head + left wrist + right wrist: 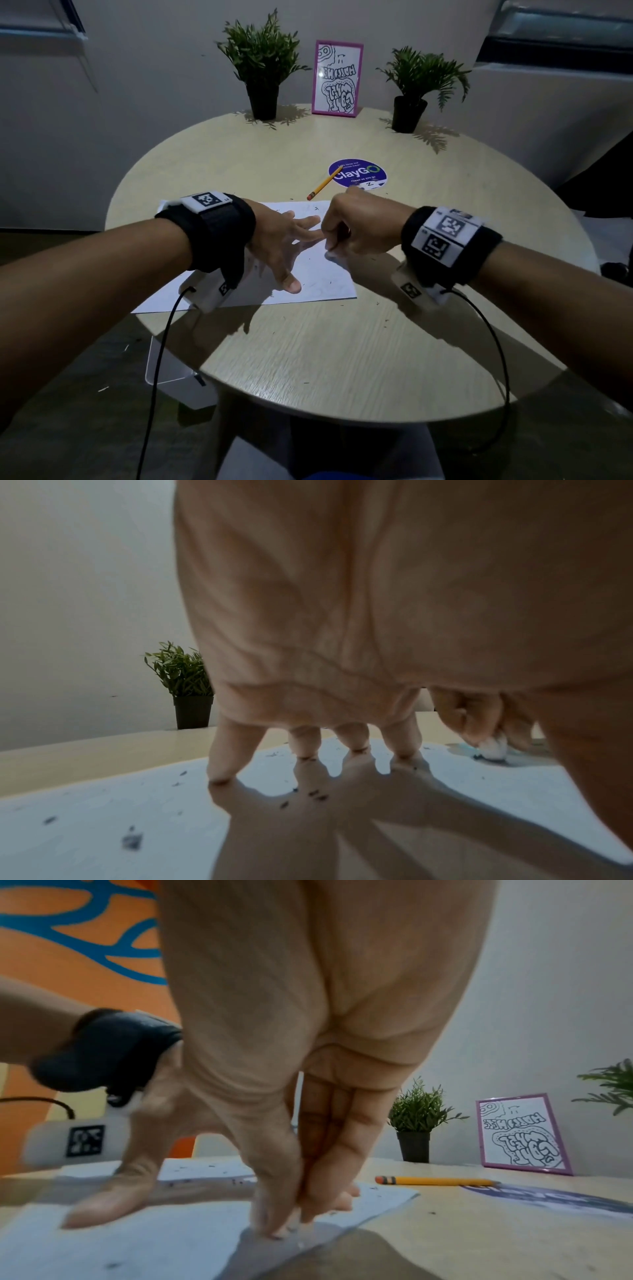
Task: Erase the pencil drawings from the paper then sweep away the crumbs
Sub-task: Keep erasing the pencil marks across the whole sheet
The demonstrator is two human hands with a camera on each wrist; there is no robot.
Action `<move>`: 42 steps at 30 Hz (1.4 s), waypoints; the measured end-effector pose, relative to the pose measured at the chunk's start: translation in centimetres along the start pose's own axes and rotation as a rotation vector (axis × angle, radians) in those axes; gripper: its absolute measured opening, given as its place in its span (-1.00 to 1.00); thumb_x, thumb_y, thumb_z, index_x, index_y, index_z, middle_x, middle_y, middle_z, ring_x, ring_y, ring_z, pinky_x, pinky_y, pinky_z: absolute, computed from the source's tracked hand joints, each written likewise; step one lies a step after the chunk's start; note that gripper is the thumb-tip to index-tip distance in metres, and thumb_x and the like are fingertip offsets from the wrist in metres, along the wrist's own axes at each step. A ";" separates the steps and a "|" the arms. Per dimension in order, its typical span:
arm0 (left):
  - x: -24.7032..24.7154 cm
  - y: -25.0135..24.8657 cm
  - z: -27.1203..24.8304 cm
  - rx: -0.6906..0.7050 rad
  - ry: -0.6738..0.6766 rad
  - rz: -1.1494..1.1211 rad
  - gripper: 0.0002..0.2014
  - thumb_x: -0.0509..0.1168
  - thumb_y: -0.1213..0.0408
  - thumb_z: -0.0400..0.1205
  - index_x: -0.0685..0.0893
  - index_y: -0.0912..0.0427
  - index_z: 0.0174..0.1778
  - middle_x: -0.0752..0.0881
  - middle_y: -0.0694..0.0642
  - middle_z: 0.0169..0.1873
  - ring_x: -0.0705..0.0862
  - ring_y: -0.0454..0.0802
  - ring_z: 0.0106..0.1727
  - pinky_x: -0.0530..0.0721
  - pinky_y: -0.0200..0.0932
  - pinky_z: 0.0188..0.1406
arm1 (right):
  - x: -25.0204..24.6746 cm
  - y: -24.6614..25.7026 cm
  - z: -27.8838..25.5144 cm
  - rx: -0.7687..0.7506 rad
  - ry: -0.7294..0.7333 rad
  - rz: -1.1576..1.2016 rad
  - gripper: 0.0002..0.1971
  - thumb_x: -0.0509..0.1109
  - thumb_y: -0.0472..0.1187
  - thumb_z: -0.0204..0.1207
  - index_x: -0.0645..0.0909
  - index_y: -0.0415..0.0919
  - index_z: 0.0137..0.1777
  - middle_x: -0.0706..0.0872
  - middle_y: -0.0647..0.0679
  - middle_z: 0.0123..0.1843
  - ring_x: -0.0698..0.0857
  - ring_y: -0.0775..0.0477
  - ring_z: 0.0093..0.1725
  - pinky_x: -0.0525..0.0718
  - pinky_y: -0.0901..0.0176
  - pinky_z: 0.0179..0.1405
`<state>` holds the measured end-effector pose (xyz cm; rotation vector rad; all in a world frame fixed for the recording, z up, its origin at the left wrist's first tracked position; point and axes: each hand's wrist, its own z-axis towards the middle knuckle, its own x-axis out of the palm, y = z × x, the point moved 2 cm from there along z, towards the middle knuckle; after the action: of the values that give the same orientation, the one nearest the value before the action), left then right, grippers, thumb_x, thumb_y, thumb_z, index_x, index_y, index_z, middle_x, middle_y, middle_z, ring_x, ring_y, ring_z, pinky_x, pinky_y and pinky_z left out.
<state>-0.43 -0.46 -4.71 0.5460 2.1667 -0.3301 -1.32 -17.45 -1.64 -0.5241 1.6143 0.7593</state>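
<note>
left hand [279, 245] lies flat with fingers spread, pressing the paper [318, 274] mid-table [342, 342]. right hand [352, 228] pinches a white eraser [493, 748] against the paper's right edge. dark crumbs [316, 795] dot the sheet. a pencil [323, 185] lies just beyond its far edge.

The round, light wood bench [342, 342] carries a white sheet of paper [322, 274] near its middle, with dark crumbs [383, 320] scattered on and around it. Just beyond the paper lies a yellow pencil [323, 185], its tip over a round purple sticker [358, 173]. At the far edge stand two potted plants [262, 68] [416, 89] with a pink picture frame [337, 78] between them.
</note>
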 end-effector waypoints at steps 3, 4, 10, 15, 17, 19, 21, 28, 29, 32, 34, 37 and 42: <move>-0.1 -0.2 0.0 -0.017 -0.003 0.019 0.15 0.42 -0.41 0.38 -0.27 -0.41 0.68 -0.39 -0.30 0.67 -0.31 0.04 0.74 -0.12 0.31 0.70 | 0.9 0.3 -1.8 -0.023 0.013 -0.028 -0.93 0.63 -0.17 0.43 0.81 -0.08 -0.25 0.65 0.24 -0.45 0.62 0.36 -0.38 0.47 0.48 -0.39; -0.1 -0.3 -0.1 -0.022 0.002 0.026 0.16 0.41 -0.41 0.38 -0.30 -0.39 0.68 -0.39 -0.28 0.68 -0.32 0.06 0.74 -0.13 0.31 0.69 | 1.0 0.6 -2.6 -0.024 0.028 -0.037 -0.90 0.62 -0.14 0.43 0.80 -0.08 -0.27 0.59 0.26 -0.50 0.59 0.42 -0.37 0.42 0.46 -0.42; 0.0 -0.5 -0.2 -0.025 0.000 0.006 0.16 0.43 -0.41 0.38 -0.27 -0.40 0.68 -0.38 -0.31 0.68 -0.32 0.04 0.74 -0.12 0.32 0.68 | -0.4 1.6 -2.8 0.003 0.155 -0.100 -0.97 0.61 -0.09 0.43 0.83 0.01 -0.20 0.57 0.35 -0.50 0.56 0.49 -0.32 0.41 0.38 -0.39; -0.6 -1.4 -1.6 -0.050 0.000 -0.003 -0.01 0.42 -0.29 0.48 -0.08 -0.36 0.71 -0.17 -0.27 0.72 -0.24 -0.05 0.75 -0.02 0.23 0.70 | -0.3 1.4 1.1 0.079 -0.002 -0.113 -0.93 0.64 -0.12 0.39 0.80 0.00 -0.25 0.78 0.14 -0.28 0.62 0.13 -0.24 0.72 -0.01 -0.11; -0.7 -1.4 -1.6 -0.047 -0.004 -0.009 0.00 0.44 -0.31 0.46 -0.07 -0.39 0.69 -0.11 -0.25 0.72 -0.18 -0.06 0.75 0.01 0.24 0.70 | 0.4 1.5 0.3 0.072 0.014 -0.119 -0.91 0.61 -0.09 0.43 0.78 -0.03 -0.25 0.77 0.11 -0.26 0.65 0.00 -0.13 0.69 0.02 -0.09; -0.5 -1.2 -1.3 -0.024 0.001 0.011 0.11 0.44 -0.42 0.37 -0.15 -0.39 0.70 -0.23 -0.28 0.71 -0.26 0.00 0.75 -0.05 0.29 0.70 | 0.7 1.7 -1.3 0.042 0.054 -0.127 -0.90 0.58 -0.10 0.46 0.77 -0.06 -0.25 0.66 0.19 -0.38 0.58 0.11 -0.21 0.58 0.12 -0.20; -0.2 -1.0 -0.7 -0.022 0.015 0.030 0.20 0.40 -0.49 0.30 -0.26 -0.37 0.69 -0.36 -0.27 0.69 -0.31 0.07 0.74 -0.11 0.33 0.69 | 0.6 2.0 -2.9 -0.004 0.136 -0.115 -0.88 0.59 -0.08 0.45 0.79 -0.07 -0.26 0.57 0.26 -0.52 0.55 0.21 -0.38 0.46 0.26 -0.35; -0.3 -1.0 -1.1 -0.025 -0.011 -0.015 0.11 0.46 -0.40 0.38 -0.09 -0.35 0.72 -0.23 -0.32 0.70 -0.30 -0.02 0.74 -0.05 0.30 0.69 | -0.8 1.3 0.3 0.045 0.038 -0.093 -0.95 0.64 -0.16 0.40 0.84 -0.01 -0.17 0.82 0.16 -0.23 0.67 0.10 -0.17 0.72 0.00 -0.07; -0.3 -1.1 -1.3 -0.030 -0.014 -0.028 0.04 0.46 -0.34 0.43 -0.04 -0.35 0.72 -0.18 -0.32 0.71 -0.30 -0.05 0.74 -0.04 0.29 0.69 | -0.5 1.2 0.8 0.050 0.014 -0.097 -0.95 0.64 -0.14 0.40 0.83 -0.02 -0.17 0.82 0.14 -0.22 0.67 0.07 -0.17 0.72 -0.02 -0.07; -0.4 -1.0 -1.3 -0.022 -0.013 -0.029 0.06 0.47 -0.36 0.40 -0.06 -0.40 0.70 -0.19 -0.34 0.70 -0.28 -0.07 0.74 -0.03 0.29 0.70 | 0.6 1.2 -0.3 0.045 -0.012 -0.093 -0.93 0.60 -0.16 0.44 0.77 -0.06 -0.24 0.75 0.18 -0.30 0.68 0.03 -0.13 0.63 0.11 -0.15; -0.3 -0.9 -0.8 -0.033 0.000 0.001 0.16 0.46 -0.42 0.35 -0.20 -0.40 0.70 -0.31 -0.30 0.69 -0.28 -0.01 0.75 -0.07 0.29 0.70 | 0.9 1.4 -2.4 0.035 0.034 -0.084 -0.89 0.57 -0.12 0.47 0.75 -0.06 -0.27 0.60 0.25 -0.43 0.55 0.16 -0.22 0.46 0.16 -0.24; 0.0 -0.8 -0.4 -0.041 0.004 0.013 0.17 0.43 -0.42 0.37 -0.29 -0.39 0.68 -0.39 -0.29 0.68 -0.33 0.04 0.74 -0.14 0.35 0.68 | 0.6 2.2 -4.5 0.004 0.174 -0.100 -0.88 0.58 -0.02 0.48 0.80 -0.02 -0.20 0.54 0.30 -0.48 0.49 0.23 -0.28 0.45 0.21 -0.30; -0.3 -1.3 -1.1 -0.005 -0.013 -0.011 0.04 0.44 -0.44 0.36 0.04 -0.34 0.68 0.02 -0.31 0.62 -0.03 0.00 0.73 0.11 0.24 0.66 | -0.8 2.6 -0.5 0.018 0.022 -0.158 -0.93 0.57 -0.18 0.44 0.83 0.00 -0.11 0.72 0.18 -0.28 0.64 0.01 -0.07 0.59 0.10 -0.20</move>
<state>-1.73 -1.21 -3.77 0.5274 2.1583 -0.3333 -3.37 -16.08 -0.34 -0.6404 1.5784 0.6224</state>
